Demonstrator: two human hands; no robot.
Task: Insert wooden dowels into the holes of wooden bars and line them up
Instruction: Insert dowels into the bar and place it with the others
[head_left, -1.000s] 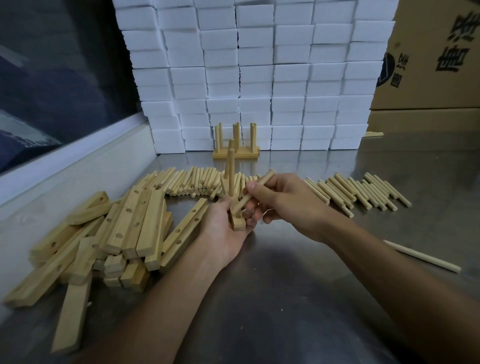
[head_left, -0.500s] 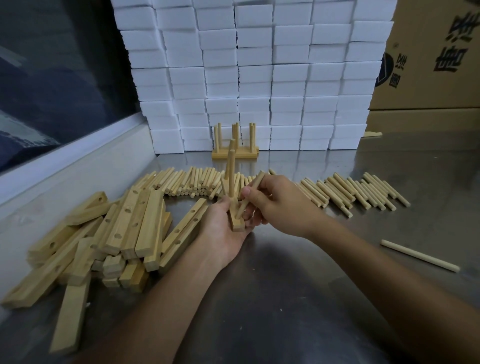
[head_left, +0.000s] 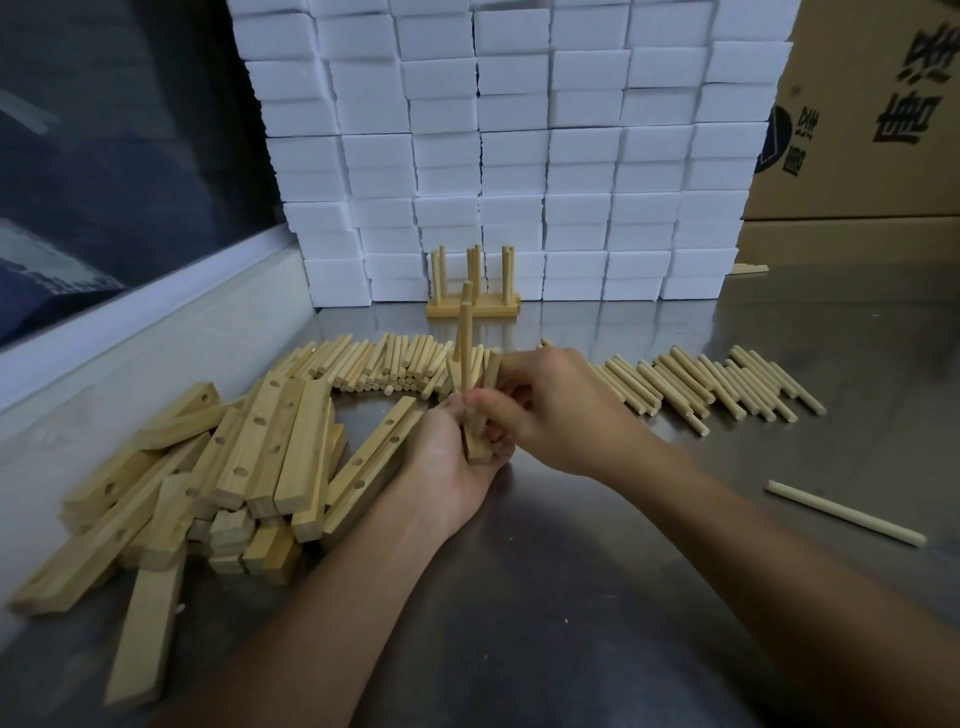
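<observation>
Head view, ctr of frame: left hand (head_left: 451, 462) curled round a wooden bar (head_left: 477, 448), held end-on twd camera; two dowels already standing in it (head_left: 464, 338). Right hand (head_left: 545, 410) just beside, fingers pinched on a third dowel (head_left: 491, 371), tilted, lower end down by the bar's near hole; whether tip is in yet, can't tell, thumb covers it.

Step in hand, prob.: seating third dowel. Next calls for: squaring dowel upright w/ the other two, pressing straight down while left hand keeps bar steady; then carrying assy to the back.

Upper ctr: finished bars w/ dowels (head_left: 472, 304) lined up against stack of white blocks (head_left: 519, 145). Left of frame: pile of loose bars (head_left: 249, 467). Mid-frame band: row of loose dowels (head_left: 701, 384) on steel table (head_left: 571, 623). Right edge: single stray dowel (head_left: 844, 512). Upper right: cardboard box (head_left: 878, 114).
</observation>
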